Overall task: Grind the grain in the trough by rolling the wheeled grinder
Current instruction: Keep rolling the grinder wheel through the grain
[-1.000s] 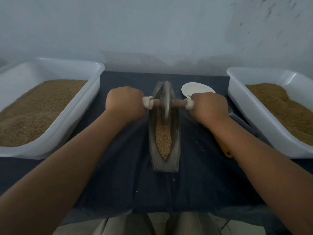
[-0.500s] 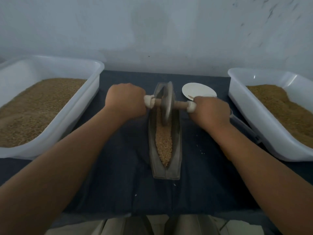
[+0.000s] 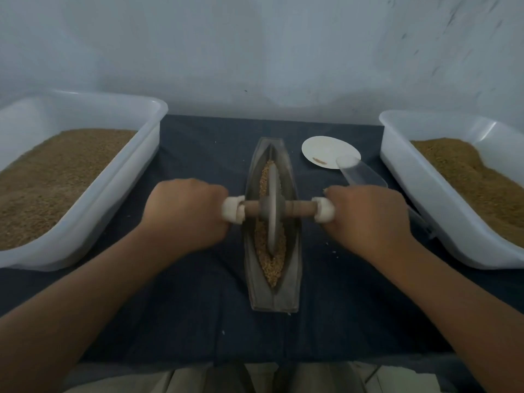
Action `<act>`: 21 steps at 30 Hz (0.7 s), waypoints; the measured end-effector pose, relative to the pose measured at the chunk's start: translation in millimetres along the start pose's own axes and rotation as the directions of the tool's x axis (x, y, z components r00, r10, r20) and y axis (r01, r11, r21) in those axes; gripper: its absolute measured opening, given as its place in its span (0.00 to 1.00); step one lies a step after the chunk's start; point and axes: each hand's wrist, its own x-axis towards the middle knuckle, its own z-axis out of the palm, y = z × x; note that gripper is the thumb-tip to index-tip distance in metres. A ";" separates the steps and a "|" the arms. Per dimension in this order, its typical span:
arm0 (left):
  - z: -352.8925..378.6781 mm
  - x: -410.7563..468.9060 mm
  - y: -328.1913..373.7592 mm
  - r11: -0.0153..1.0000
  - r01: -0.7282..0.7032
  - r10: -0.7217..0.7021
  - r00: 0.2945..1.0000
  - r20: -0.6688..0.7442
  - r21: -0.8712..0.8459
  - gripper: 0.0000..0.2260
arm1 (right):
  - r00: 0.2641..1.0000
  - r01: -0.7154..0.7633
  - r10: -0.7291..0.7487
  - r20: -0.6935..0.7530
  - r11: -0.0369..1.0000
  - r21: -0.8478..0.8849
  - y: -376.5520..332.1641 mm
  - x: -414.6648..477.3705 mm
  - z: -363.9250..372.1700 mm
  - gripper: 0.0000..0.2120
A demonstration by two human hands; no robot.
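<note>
Dark blue cloth [image 3: 198, 321] is spread below a pale wall [image 3: 255, 52], and the trough [image 3: 255, 293] lies at its middle, running away from the person. Its groove holds grain [image 3: 272, 268], showing beyond the wheel and at the near tip, where kernels look mostly whole. The wheeled grinder [image 3: 272, 211] stands upright at about the trough's mid-length, disc edge down in the grain, wooden axle [image 3: 300, 209] crossing above both rims. Left of the trough the left hand [image 3: 184, 214] is fisted round one end of the axle; right of the trough the right hand [image 3: 368, 217] grips the other end likewise. Both hands show their backs, so the fingers curl under out of sight; a white wrapped collar [image 3: 232, 209] shows at the inner edge of each fist. Well left of the trough sits a white tub [image 3: 122, 188] of grain, well right of it a second tub [image 3: 416, 194]; a white disc [image 3: 326, 151] and a clear scoop [image 3: 363, 174] lie just right of the trough's far end.

The step in hand looks like the rolling stroke itself, mid-travel, with the grinding far from done. The next move calls for even downward pressure from both fists and a level axle, so the disc runs straight along the groove without riding up a wall, tipping, or pushing kernels over the rim; a few stray kernels [image 3: 335, 253] lie on the cloth right of the trough.
</note>
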 end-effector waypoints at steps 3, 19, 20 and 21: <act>8.6 46.0 -0.7 0.998 0.052 -0.050 0.998 0.042 -0.031 0.13 | 0.995 -0.103 0.103 -0.014 0.995 -0.005 0.4 39.8 21.2 0.19; 1.3 -21.0 5.1 0.999 0.040 -0.040 0.997 -0.071 -0.008 0.23 | 0.997 0.068 -0.067 -0.033 0.997 0.031 4.0 -1.4 5.3 0.15; 2.2 -12.4 5.5 0.999 0.044 -0.043 0.997 -0.067 0.019 0.22 | 0.997 0.038 -0.037 -0.063 0.999 0.022 3.0 3.6 8.4 0.17; 4.6 0.1 6.0 0.998 0.046 -0.044 0.998 -0.054 0.033 0.20 | 0.995 0.002 0.000 -0.096 1.000 0.022 2.0 11.5 13.6 0.18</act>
